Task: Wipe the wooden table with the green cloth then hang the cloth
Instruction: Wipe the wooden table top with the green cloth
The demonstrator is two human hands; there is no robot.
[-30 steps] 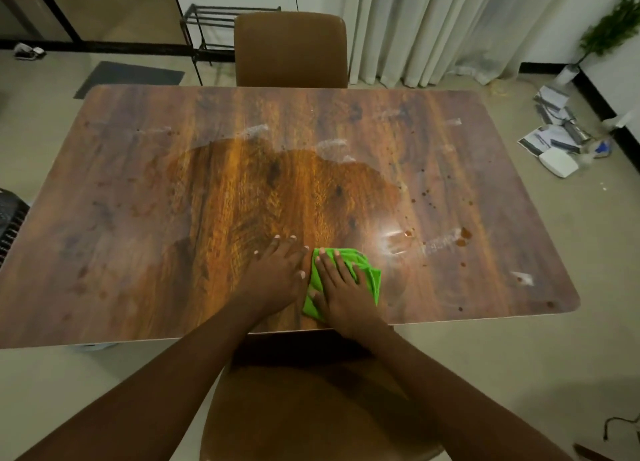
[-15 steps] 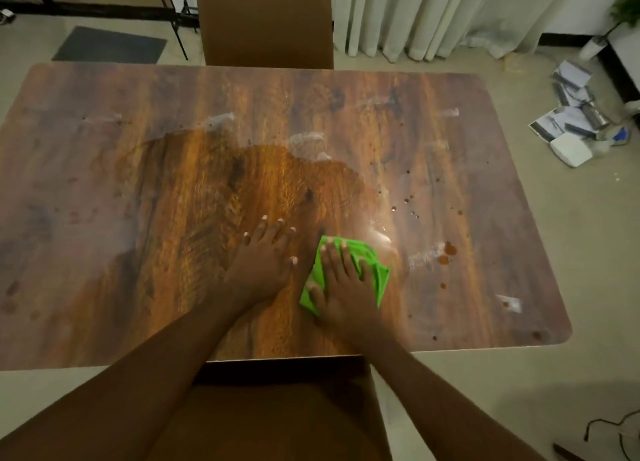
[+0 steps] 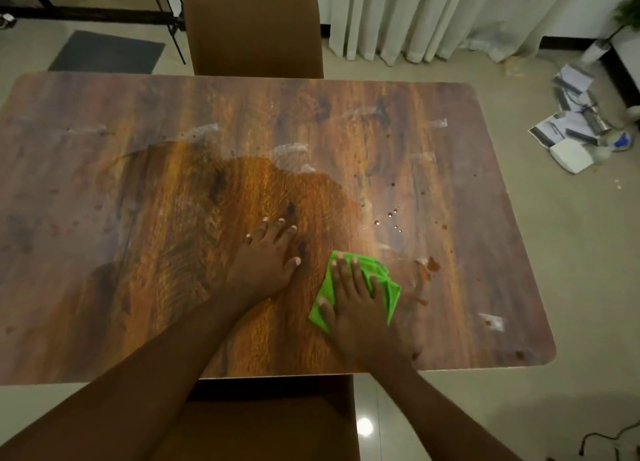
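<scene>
Both hands lie spread flat: left hand [image 3: 266,263] braces on my wooden desk [image 3: 138,218], right hand [image 3: 356,305] presses the green cloth [image 3: 389,289] toward brown spots [image 3: 427,270].

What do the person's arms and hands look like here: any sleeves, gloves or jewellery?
Both forearms are bare to the frame's edge, with no sleeves showing. The left hand and right hand wear no gloves; no rings, watch or bracelets are visible. Fingernails look short and pale.
</scene>
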